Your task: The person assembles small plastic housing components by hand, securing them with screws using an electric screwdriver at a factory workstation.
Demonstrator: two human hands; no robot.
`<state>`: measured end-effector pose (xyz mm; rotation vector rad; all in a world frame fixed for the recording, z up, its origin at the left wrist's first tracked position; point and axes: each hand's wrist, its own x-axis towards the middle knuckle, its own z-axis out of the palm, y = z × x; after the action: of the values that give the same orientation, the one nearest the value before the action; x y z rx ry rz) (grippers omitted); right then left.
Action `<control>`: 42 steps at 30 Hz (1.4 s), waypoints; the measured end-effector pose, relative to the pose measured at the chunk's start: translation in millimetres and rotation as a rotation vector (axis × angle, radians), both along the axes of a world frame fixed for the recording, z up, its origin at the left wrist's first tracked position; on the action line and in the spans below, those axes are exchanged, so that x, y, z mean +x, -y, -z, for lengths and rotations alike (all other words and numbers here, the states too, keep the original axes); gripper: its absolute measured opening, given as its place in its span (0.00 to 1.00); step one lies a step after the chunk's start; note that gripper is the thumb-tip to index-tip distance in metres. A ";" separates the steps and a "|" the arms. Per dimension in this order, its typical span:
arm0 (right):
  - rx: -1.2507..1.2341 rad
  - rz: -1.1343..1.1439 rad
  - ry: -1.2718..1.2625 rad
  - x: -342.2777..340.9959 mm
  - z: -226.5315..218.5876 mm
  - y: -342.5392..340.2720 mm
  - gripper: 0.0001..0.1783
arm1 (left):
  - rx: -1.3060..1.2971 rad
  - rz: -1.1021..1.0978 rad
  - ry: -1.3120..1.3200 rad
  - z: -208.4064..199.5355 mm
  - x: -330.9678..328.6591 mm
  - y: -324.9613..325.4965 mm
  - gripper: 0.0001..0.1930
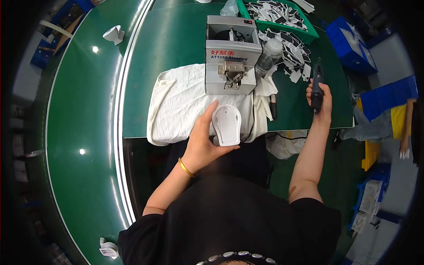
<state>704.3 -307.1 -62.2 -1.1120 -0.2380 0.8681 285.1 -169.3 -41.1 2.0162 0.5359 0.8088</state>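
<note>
My left hand [201, 148] grips a white plastic housing [226, 126], rounded at the top and narrower below, its hollow side facing up. It is held over the front edge of the green table, by a crumpled white cloth [179, 101]. My right hand [324, 99] is wrapped round a black electric screwdriver [317, 90] at the table's right side, apart from the housing. Just beyond the housing stands a grey screw feeder [230, 79] with an open top and a metal slot at its front. A dark marker-like stick [273, 107] lies right of the cloth.
A clear bottle [269, 55] stands beside the feeder. Behind it, a green tray [311, 33] and a pile [291, 55] hold many black-and-white strips. On the left, a green conveyor belt [79, 119] carries white parts [114, 34]. Another person [399, 123] is at the right.
</note>
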 end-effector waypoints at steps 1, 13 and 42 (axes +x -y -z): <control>0.248 -0.184 -0.153 -5.8 -5.3 -2.4 0.26 | -0.004 -0.001 0.006 2.8 -0.1 -1.4 0.58; 0.572 -0.201 0.679 -176.1 -128.4 -137.3 0.20 | 0.166 0.074 -0.047 20.8 -2.6 -5.3 0.40; 0.302 -0.262 0.872 -268.7 -140.4 -97.8 0.25 | 0.125 0.093 0.039 26.2 -7.3 -8.3 0.37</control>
<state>435.6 -209.3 78.2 -1.1278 -1.2178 0.4969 277.7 -161.0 -67.3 2.1177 0.3744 0.8411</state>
